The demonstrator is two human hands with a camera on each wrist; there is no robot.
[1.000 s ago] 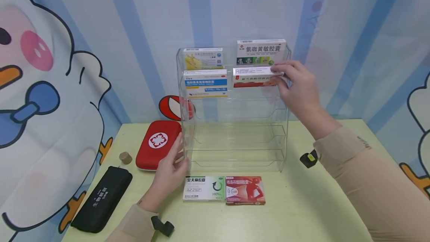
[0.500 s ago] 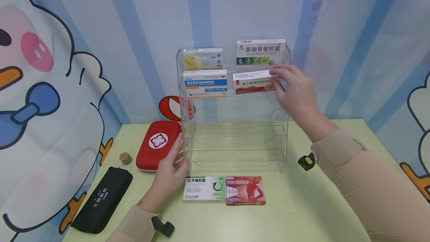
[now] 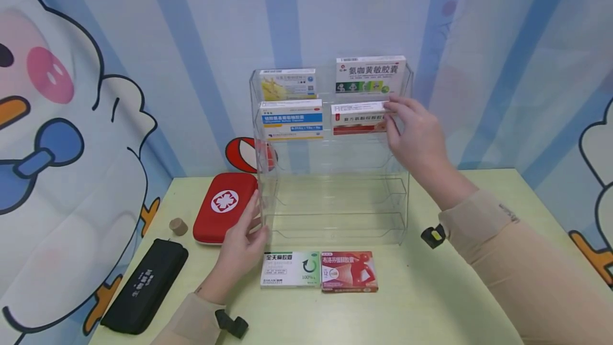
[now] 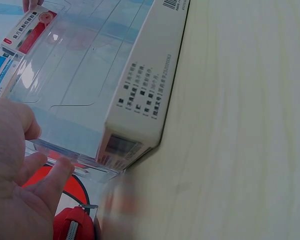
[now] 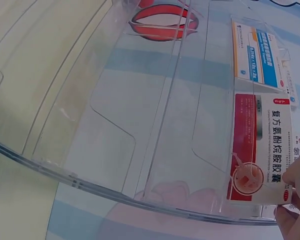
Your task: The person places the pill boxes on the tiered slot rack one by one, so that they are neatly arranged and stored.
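A clear stepped display rack (image 3: 335,214) stands on the table. My right hand (image 3: 419,132) pinches the right end of a red-and-white medicine box (image 3: 358,121), which sits upright in the second tier from the top. In the right wrist view, this box (image 5: 262,135) shows its front, with thumb and finger at its corner. My left hand (image 3: 241,246) holds the rack's lower left side edge. Left of the gripped box is a blue-and-white medicine box (image 3: 292,121). On the top tier are a yellow-and-white box (image 3: 288,84) and a white-and-green box (image 3: 370,74).
A green-and-white box (image 3: 290,270) and a red box (image 3: 349,272) lie before the rack. To the left are a red first-aid case (image 3: 224,201), a small brown cylinder (image 3: 179,226) and a black zip pouch (image 3: 146,286). A printed cloth (image 3: 325,15) hangs behind.
The red-and-white box has dropped slightly, tilted, then levelled in the second tier. My right hand has shifted a little down and left with it. My left hand stays on the rack.
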